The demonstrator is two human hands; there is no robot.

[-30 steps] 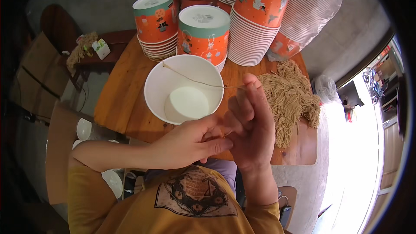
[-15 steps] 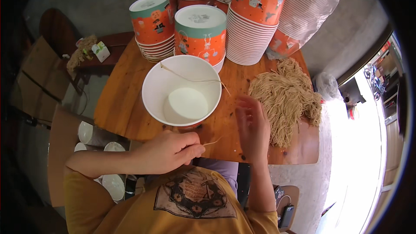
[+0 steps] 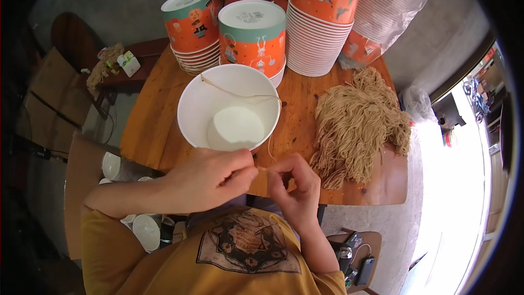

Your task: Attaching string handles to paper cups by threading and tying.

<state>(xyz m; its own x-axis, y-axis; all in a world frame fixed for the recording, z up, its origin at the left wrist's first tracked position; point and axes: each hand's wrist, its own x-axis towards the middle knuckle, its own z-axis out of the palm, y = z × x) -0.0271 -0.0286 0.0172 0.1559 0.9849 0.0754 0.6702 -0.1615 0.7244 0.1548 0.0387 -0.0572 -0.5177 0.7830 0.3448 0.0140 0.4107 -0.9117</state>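
A large white paper bucket (image 3: 192, 112) stands open side up near the table's front edge. One thin tan string (image 3: 234, 95) crosses its inside and hangs over the right rim, down toward my hands. In front of the bucket, my left hand (image 3: 210, 179) is closed, pinching a short piece of string (image 3: 263, 169). My right hand (image 3: 297, 187) pinches the same short piece just to the right, thumb against forefinger. Whether it joins the string in the bucket I cannot tell. To the right lies a thick heap of tan strings (image 3: 357, 131).
Upside-down orange and green paper buckets (image 3: 252, 43) are stacked along the back of the wooden table (image 3: 147, 131), some in clear plastic (image 3: 390, 16). At lower left a cardboard box (image 3: 82, 196) holds white buckets (image 3: 146, 232). A stool with a phone (image 3: 365, 270) stands at lower right.
My right hand has moved left and down from beside the string heap and closed on the string by my left hand. The string's loose end now hangs down toward my hands.
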